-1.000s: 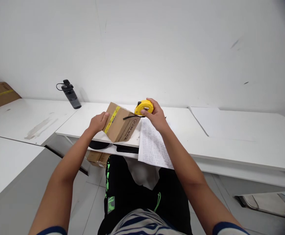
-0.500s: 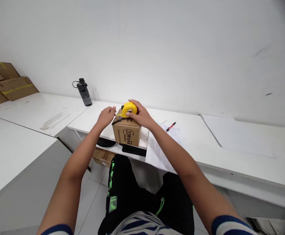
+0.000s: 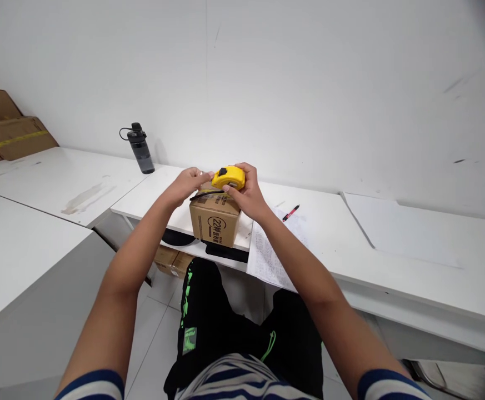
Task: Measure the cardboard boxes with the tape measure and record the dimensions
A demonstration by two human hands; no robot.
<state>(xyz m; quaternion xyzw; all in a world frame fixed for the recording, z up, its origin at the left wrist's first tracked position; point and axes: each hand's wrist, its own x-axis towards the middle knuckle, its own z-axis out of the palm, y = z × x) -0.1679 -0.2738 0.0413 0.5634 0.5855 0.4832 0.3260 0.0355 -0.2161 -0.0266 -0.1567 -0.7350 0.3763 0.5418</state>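
A yellow tape measure (image 3: 234, 176) with a black button is gripped in my right hand (image 3: 251, 191), just above a small cardboard box (image 3: 215, 222). My left hand (image 3: 188, 184) is closed, its thumb and fingertips pinching at the left end of the tape measure, where the blade's tip would be; the tip itself is hidden by the fingers. A black strap (image 3: 206, 194) lies across the box top. Dark printed characters mark the front of the box, which stands at the desk's near edge.
Right of the box lie written sheets (image 3: 271, 253) with a red and black pen (image 3: 291, 213) on them. A dark water bottle (image 3: 141, 150) stands near the wall. Larger cardboard boxes (image 3: 17, 139) are stacked at far left. A white sheet (image 3: 409, 228) lies on the right of the desk (image 3: 321, 233).
The tape measure has been lifted slightly and turned so its button side faces up. My left hand has moved right and now meets its left end. The box stays in place.
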